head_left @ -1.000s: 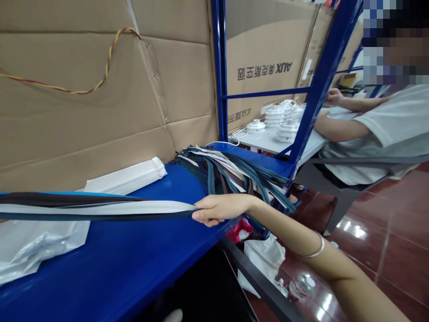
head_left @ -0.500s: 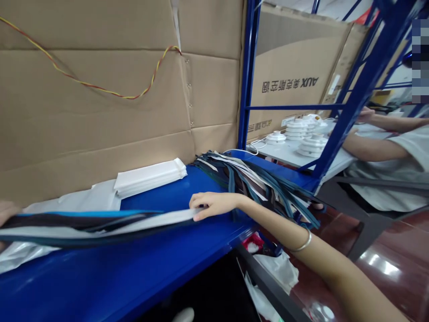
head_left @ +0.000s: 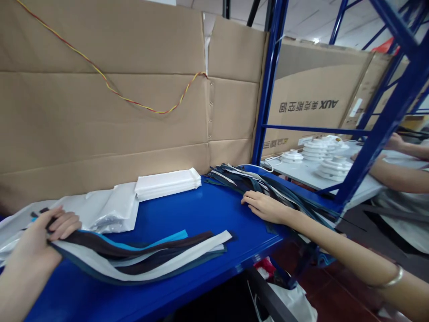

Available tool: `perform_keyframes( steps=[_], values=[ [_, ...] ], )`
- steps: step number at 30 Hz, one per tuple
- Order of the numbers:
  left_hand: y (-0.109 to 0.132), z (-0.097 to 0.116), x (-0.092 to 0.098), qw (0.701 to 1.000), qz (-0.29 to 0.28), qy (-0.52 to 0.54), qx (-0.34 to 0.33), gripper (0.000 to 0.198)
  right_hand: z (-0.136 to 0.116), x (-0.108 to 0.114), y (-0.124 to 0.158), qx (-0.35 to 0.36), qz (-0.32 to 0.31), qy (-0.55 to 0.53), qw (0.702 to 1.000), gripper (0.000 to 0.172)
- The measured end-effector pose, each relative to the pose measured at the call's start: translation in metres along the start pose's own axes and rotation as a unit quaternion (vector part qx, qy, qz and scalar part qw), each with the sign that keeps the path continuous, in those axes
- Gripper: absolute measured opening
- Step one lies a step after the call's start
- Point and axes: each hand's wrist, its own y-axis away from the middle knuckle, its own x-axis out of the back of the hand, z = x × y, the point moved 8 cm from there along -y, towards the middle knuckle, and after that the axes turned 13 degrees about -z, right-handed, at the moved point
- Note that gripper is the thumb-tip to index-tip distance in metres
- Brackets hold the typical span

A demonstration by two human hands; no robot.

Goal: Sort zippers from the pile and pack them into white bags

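My left hand [head_left: 55, 235] is closed around one end of a bundle of long fabric strips that look like zippers [head_left: 144, 264]. They are blue, dark brown, white and dark teal. The bundle sags from my fist, and its loose ends fan out to the right over the blue shelf [head_left: 181, 212]. My right hand [head_left: 264, 206] is at the near left edge of a larger pile of similar strips [head_left: 281, 190], fingers loosely bent and nothing visible in them. Whether its fingertips touch the pile or the shelf I cannot tell.
Behind the shelf stands a cardboard wall [head_left: 134, 120] with a twisted wire [head_left: 144, 106]. A white stack of flat packs [head_left: 167, 184] and plastic bags [head_left: 114, 210] lie along it. A blue post [head_left: 270, 89] rises at right; beyond, a co-worker's arm [head_left: 389, 176] is near white round parts [head_left: 335, 167].
My right hand has let go of the strips' far ends and moved right to the pile. The bundle, stretched between both hands before, now hangs from my left hand. The view has shifted.
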Motion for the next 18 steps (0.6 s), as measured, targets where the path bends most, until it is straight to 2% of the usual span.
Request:
perform_keyframes(
  steps=[2, 3, 5, 7, 9, 10, 11, 14, 16, 17, 18],
  values=[
    [-0.005, 0.002, -0.01, 0.993, -0.07, -0.087, -0.037, 0.03, 0.007, -0.003, 0.001, 0.009, -0.01, -0.003, 1.0, 0.031],
    [-0.006, 0.0, -0.013, 0.99, -0.081, -0.11, -0.038, 0.03, 0.012, -0.003, 0.002, 0.01, -0.017, -0.01, 1.0, 0.032],
    [-0.007, 0.0, -0.019, 0.986, -0.088, -0.132, -0.054, 0.03, 0.023, -0.001, 0.002, -0.005, -0.036, -0.037, 0.999, 0.032],
    [-0.009, -0.002, -0.023, 0.985, -0.074, -0.136, -0.075, 0.031, 0.03, 0.003, -0.003, -0.04, -0.082, -0.077, 0.993, 0.028],
    [-0.012, -0.006, -0.029, 0.986, -0.048, -0.123, -0.1, 0.03, 0.021, 0.011, -0.017, -0.062, -0.137, -0.122, 0.981, 0.027],
    [-0.014, -0.011, -0.033, 0.987, -0.033, -0.112, -0.11, 0.03, 0.008, 0.016, -0.028, -0.058, -0.159, -0.146, 0.975, 0.03],
    [-0.016, -0.017, -0.038, 0.987, -0.022, -0.1, -0.122, 0.029, -0.012, 0.025, -0.042, -0.041, -0.155, -0.173, 0.972, 0.035],
    [-0.023, -0.046, -0.061, 0.991, 0.004, -0.061, -0.115, 0.027, -0.095, 0.047, -0.094, 0.059, -0.119, -0.293, 0.947, 0.055],
    [-0.027, -0.065, -0.081, 0.992, 0.004, -0.048, -0.116, 0.027, -0.153, 0.048, -0.128, 0.117, -0.116, -0.398, 0.903, 0.078],
    [-0.028, -0.072, -0.09, 0.992, 0.005, -0.047, -0.121, 0.027, -0.178, 0.045, -0.144, 0.134, -0.122, -0.456, 0.871, 0.087],
    [-0.029, -0.076, -0.098, 0.99, 0.01, -0.048, -0.133, 0.027, -0.2, 0.041, -0.156, 0.15, -0.129, -0.512, 0.836, 0.089]
  ],
)
